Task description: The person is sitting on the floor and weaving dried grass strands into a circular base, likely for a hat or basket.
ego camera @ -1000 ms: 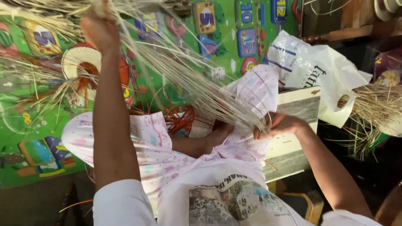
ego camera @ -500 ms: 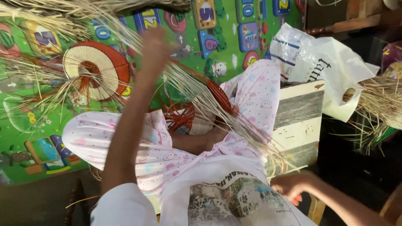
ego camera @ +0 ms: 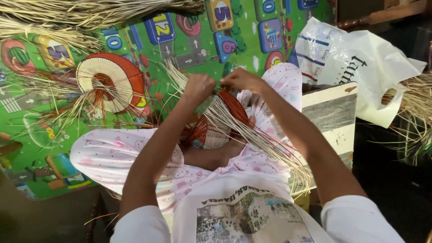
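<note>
Two hands: we see both meet over the lap, near the middle of the view, fists almost touching.
Left hand (ego camera: 198,88): closed in a fist around the upper ends of the pale straw strands (ego camera: 252,135); we judge the tight grip keeps the bundle gathered.
Right hand (ego camera: 240,79): fingers curled and pinched on the same strands, just right of the left hand, seemingly to hold them taut.
Strands: long, thin, straw-coloured, with some reddish-brown ones mixed in; they fan out from the hands down to the near right, across the pink spotted trousers (ego camera: 108,157).
Half-woven piece (ego camera: 216,128): it rests in the lap under the hands, a rounded weave of pale centre and reddish-brown rim, loose ends sticking out.
Finished-looking fan (ego camera: 108,83): a round woven disc, pale with a reddish-brown border, lying on the green play mat (ego camera: 27,135) to the far left.
Loose straw bundle (ego camera: 90,13): along the far edge of the mat.
White plastic bag (ego camera: 360,67): far right, behind a painted wooden box (ego camera: 328,112).
</note>
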